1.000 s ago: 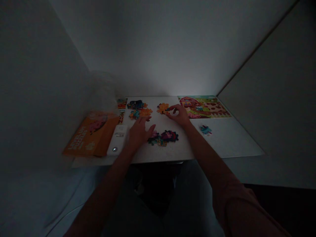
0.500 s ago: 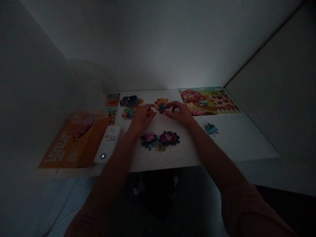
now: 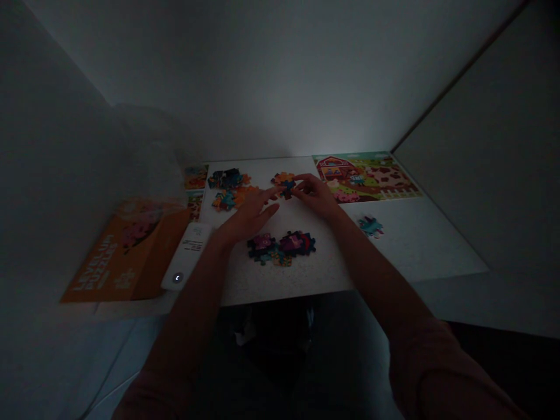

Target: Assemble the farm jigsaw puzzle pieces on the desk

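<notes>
At the back middle of the table lies a cluster of orange and blue jigsaw puzzle pieces (image 3: 285, 179). My right hand (image 3: 315, 197) is at its right side, thumb and fingertips closed on a dark blue puzzle piece (image 3: 287, 188). My left hand (image 3: 254, 213) reaches in from the left with its fingers stretched out, the tips at the piece's left edge. Nearer to me sit joined purple and teal puzzle pieces (image 3: 282, 245). A pile of dark and orange puzzle pieces (image 3: 228, 179) lies beyond my left hand, with teal ones (image 3: 224, 200) beside it.
A farm picture sheet (image 3: 365, 176) lies at the back right, with a few teal pieces (image 3: 370, 226) in front of it. On the left are an orange puzzle box (image 3: 118, 256), a white device (image 3: 187, 256) and a clear plastic bag (image 3: 153, 169). Walls enclose the table.
My left hand's fingers have straightened out of their curl. My right hand stays at the cluster, its fingers drawn closer together. The whole view has shifted slightly.
</notes>
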Motion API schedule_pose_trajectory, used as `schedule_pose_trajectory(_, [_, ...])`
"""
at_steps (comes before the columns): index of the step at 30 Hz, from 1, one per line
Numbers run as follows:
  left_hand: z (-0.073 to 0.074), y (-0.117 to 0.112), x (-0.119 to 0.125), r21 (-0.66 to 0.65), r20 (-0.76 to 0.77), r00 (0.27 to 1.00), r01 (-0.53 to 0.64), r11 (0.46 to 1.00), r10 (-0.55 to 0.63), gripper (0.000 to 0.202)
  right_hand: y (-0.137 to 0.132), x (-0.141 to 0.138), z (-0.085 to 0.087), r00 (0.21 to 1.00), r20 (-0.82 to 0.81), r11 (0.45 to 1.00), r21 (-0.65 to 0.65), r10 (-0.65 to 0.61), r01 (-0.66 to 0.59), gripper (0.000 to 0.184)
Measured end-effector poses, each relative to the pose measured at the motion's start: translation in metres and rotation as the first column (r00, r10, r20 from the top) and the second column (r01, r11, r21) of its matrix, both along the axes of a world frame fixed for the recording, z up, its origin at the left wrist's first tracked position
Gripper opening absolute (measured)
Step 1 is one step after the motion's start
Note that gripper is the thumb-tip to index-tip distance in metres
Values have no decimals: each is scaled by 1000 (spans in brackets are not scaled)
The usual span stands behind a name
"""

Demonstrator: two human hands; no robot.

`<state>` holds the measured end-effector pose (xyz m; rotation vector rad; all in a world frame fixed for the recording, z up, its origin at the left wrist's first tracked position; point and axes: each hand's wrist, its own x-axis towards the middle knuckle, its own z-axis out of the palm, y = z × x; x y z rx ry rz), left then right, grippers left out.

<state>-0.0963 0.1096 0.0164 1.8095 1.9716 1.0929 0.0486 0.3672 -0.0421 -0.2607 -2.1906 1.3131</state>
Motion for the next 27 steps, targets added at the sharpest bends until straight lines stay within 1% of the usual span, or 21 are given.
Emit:
schedule_pose_trajectory(2, [1,-1,1,-57,-68,997,39,998,-43,51,1,1,0,1000,15,1000,25,8,-8,60])
schedule_pose_trajectory(4, [2,-2,1,-95,-84,995,52,994,-61,55,2,1,-1,1000,28,999,45,8,-9,58])
schedule_pose_trajectory(8, [-3,-2,-1,-128,30,998,50,990,-47,69,3,-2,-4,1000,19,999,51,0,-1,57])
schedule_pose_trajectory(11, [-7,-1,-5,-137,44,998,38,990,-33,71,3,-2,-4,1000,13,998,52,-20,19,59])
schedule_pose_trajectory(17, [-15,1,-10,-108,-2,995,-95,990,96,42,2,-2,-2,999,35,997,64,-37,35,64])
schedule_pose_trajectory(21, [-18,9,-9,-129,-74,982,-184,974,176,33,3,-2,-5,999,40,999,46,-18,16,67])
schedule_pose_trajectory(23, [-14,14,-5,-137,-83,970,-237,962,228,31,3,-1,-6,999,39,999,41,-26,24,69])
schedule_pose_trajectory(24, [-10,16,-2,-135,-87,964,-262,956,252,31,3,-1,-5,999,38,999,38,-33,32,70])
schedule_pose_trajectory(26, [3,14,6,-101,-99,953,-297,950,287,33,3,0,-4,998,37,998,37,-51,49,71])
schedule_pose_trajectory(27, [11,9,11,-72,-110,948,-309,948,300,34,2,1,-3,998,41,998,40,-53,51,71])
